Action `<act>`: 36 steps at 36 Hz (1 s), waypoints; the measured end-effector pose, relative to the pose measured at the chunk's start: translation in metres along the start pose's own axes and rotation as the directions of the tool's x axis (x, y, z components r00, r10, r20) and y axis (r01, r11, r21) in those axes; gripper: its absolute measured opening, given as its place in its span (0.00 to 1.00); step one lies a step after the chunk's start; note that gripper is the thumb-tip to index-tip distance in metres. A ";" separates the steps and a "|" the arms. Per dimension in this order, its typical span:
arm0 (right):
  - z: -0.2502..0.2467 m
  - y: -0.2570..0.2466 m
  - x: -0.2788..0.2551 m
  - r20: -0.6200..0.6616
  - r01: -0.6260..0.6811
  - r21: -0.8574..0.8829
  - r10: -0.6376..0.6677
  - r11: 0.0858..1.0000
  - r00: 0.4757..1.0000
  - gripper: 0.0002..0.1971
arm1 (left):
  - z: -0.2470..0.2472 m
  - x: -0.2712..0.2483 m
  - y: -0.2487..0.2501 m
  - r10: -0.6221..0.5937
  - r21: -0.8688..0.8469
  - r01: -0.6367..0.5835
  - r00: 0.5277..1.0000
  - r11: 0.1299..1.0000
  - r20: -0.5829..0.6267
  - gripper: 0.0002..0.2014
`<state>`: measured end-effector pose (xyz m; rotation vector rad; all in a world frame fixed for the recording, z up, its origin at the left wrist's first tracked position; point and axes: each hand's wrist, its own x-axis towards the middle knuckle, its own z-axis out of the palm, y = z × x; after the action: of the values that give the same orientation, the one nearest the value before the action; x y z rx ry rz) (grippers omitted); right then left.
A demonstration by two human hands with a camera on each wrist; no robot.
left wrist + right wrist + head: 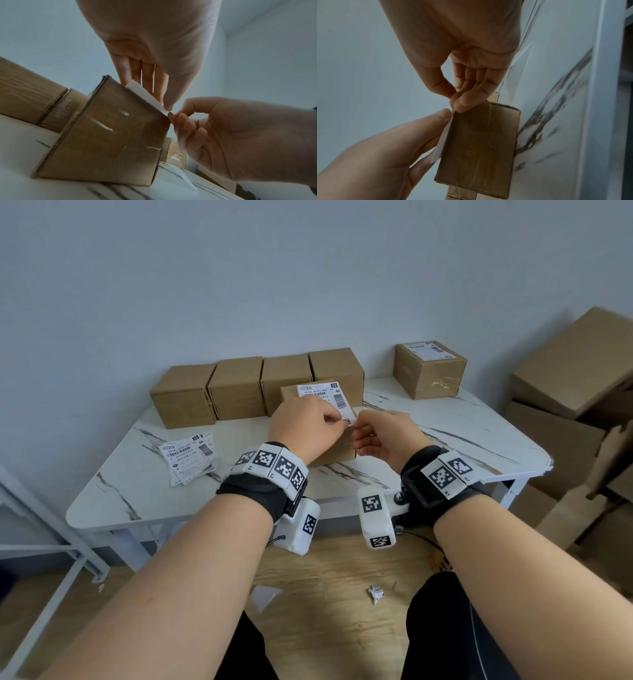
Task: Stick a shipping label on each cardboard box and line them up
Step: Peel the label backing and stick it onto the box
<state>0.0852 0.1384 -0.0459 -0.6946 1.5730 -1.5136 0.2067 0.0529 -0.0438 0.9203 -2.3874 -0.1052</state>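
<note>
Right now the left hand (303,428) rests on top of the near box (337,451), its fingers (147,79) straight against the label (322,397) and its thumb tip at the label's near corner. At that same corner the right hand (385,436) pinches the label's loose edge between thumb and forefinger, the other fingers curled. In the wrist views the white sheet stands a little off the cardboard there. Print on the label reads "190A" beside barcodes; the rest is too small to read, and the hands hide its lower half. This box sits at the middle of the marble-patterned table (462,436). Just behind it, at 12 o'clock, a row of four plain boxes (255,386) stands side by side against the wall. At 2 o'clock, well apart, a taped box (428,369) carries a label on top. At 9 o'clock a loose pile of labels (190,458) lies flat, also showing "190A". Past the table's right end, large cartons (575,374) are stacked, partly cut off.
</note>
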 end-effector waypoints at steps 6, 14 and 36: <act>-0.003 0.004 0.003 0.020 0.008 0.040 -0.008 0.999 1.000 0.04 | -0.002 0.000 0.001 0.005 0.017 -0.005 1.000 1.000 0.004 0.16; -0.007 0.007 0.005 0.050 0.016 0.066 -0.019 0.998 0.999 0.04 | -0.002 0.000 0.000 -0.003 -0.023 0.003 1.000 1.000 0.010 0.11; -0.009 0.010 0.010 0.067 0.036 0.082 -0.041 0.996 0.997 0.05 | 0.001 0.001 0.002 -0.042 -0.014 0.042 0.999 0.999 -0.003 0.15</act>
<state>0.0736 0.1363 -0.0577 -0.7268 1.4469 -1.5568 0.2045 0.0540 -0.0433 0.9636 -2.3622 -0.1360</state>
